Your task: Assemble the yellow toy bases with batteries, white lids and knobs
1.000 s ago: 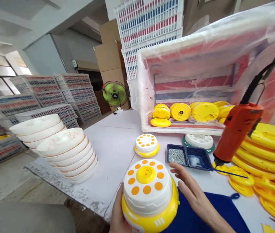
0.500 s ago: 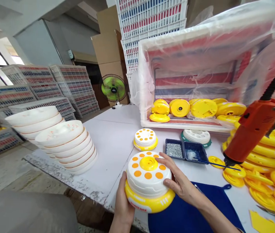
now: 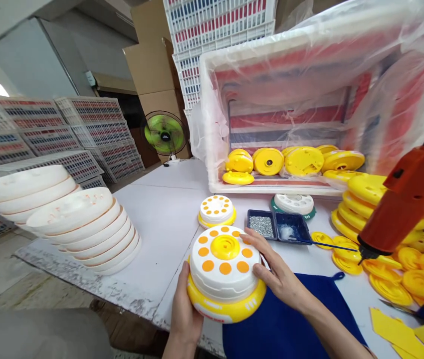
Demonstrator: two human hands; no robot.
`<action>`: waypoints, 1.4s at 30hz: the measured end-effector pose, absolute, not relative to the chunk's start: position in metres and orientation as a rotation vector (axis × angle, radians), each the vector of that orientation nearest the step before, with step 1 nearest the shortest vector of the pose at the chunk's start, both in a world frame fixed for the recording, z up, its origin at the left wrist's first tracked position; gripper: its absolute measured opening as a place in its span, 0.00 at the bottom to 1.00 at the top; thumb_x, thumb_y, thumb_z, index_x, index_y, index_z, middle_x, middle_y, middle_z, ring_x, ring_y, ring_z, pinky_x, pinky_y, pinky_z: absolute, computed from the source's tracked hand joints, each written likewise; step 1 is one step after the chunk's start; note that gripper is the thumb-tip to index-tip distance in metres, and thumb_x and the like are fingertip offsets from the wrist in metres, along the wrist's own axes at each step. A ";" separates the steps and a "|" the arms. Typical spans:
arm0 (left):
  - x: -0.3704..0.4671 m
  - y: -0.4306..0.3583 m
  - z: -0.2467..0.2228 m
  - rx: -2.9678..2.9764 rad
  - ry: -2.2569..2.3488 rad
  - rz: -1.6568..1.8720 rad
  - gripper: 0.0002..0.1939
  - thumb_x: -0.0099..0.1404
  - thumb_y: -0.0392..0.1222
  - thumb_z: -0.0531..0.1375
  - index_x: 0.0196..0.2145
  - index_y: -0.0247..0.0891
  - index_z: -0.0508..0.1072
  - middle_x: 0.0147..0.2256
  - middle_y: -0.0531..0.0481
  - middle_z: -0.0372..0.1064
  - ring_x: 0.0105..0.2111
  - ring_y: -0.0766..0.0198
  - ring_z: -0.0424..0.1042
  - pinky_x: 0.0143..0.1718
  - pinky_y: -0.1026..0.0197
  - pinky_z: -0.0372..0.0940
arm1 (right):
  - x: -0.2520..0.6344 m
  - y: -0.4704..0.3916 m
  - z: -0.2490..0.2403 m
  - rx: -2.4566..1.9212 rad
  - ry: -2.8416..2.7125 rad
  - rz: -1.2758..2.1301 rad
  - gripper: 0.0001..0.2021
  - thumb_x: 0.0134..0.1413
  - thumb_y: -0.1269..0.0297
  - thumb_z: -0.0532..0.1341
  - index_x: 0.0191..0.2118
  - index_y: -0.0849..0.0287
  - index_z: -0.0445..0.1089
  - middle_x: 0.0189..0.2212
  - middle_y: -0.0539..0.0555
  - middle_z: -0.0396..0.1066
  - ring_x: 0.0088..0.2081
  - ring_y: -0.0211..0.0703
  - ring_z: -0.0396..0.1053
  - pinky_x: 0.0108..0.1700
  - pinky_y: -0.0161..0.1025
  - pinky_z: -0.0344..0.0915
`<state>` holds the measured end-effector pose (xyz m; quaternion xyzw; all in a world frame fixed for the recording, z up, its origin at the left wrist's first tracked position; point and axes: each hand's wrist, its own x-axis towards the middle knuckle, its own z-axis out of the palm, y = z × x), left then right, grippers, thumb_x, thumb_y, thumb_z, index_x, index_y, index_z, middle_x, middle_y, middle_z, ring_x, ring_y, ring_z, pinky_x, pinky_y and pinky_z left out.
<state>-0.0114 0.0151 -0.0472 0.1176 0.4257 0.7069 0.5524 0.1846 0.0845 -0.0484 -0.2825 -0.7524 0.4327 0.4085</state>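
You worked at a white table (image 3: 167,219) whose near edge was chipped and scuffed, in a storeroom stacked with slatted plastic crates (image 3: 85,119) and cardboard boxes (image 3: 152,70); a green fan (image 3: 164,133) stood at the far end. On the table's left sat two leaning stacks of white discs (image 3: 81,229). Behind, a crate lined with clear plastic film (image 3: 309,99) lay tipped on its side, open toward you, with yellow covers (image 3: 294,162) inside. Ahead of you were a small blue two-part tray (image 3: 277,225) with silvery screws in its left half, a second white-and-yellow unit (image 3: 216,211), and a white piece on a green base (image 3: 294,204). To the right, yellow discs (image 3: 395,259) lay heaped, and an orange power screwdriver (image 3: 406,199) hung above them, tip down and slanted to the left. A blue cloth (image 3: 283,329) covered the table just in front of you.

The round toy (image 3: 225,271) — white domed top with orange dots and a yellow hub, on a yellow base — was at the table's near edge, partly over the cloth. Its axis stood nearly upright, top face tilted slightly toward you. Your left hand (image 3: 184,311) gripped its lower left side, thumb up the yellow rim; your right hand (image 3: 275,274) pressed against its right side, fingers (image 3: 251,239) spread along the white top — both hands closed on the toy from opposite sides.
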 end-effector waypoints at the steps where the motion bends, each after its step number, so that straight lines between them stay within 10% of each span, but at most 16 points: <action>1: -0.011 0.016 -0.048 0.304 1.029 1.681 0.19 0.69 0.45 0.53 0.50 0.31 0.75 0.49 0.36 0.74 0.53 0.45 0.71 0.58 0.41 0.61 | 0.185 0.086 -0.048 -0.720 -1.879 1.089 0.25 0.64 0.48 0.53 0.63 0.46 0.57 0.69 0.53 0.47 0.70 0.49 0.40 0.68 0.53 0.44; 21: -0.013 0.016 -0.067 0.236 1.025 1.666 0.17 0.68 0.45 0.55 0.45 0.33 0.79 0.44 0.38 0.76 0.50 0.45 0.72 0.61 0.42 0.55 | 0.188 0.099 -0.069 -0.909 -1.656 1.195 0.27 0.62 0.44 0.52 0.62 0.50 0.59 0.63 0.57 0.59 0.64 0.54 0.55 0.64 0.55 0.52; 30: -0.010 0.008 -0.070 0.286 1.040 1.683 0.19 0.67 0.47 0.57 0.50 0.37 0.76 0.49 0.40 0.75 0.53 0.44 0.70 0.56 0.42 0.63 | 0.184 0.066 -0.077 -0.889 -1.253 1.830 0.34 0.61 0.39 0.49 0.68 0.46 0.41 0.63 0.58 0.61 0.57 0.56 0.66 0.48 0.51 0.70; 42: -0.041 -0.002 -0.057 0.789 1.213 1.435 0.32 0.52 0.51 0.69 0.53 0.38 0.70 0.52 0.37 0.72 0.54 0.36 0.68 0.52 0.42 0.66 | 0.206 0.056 -0.099 -0.660 -1.523 1.557 0.41 0.56 0.43 0.59 0.69 0.43 0.39 0.71 0.50 0.36 0.70 0.50 0.38 0.68 0.49 0.43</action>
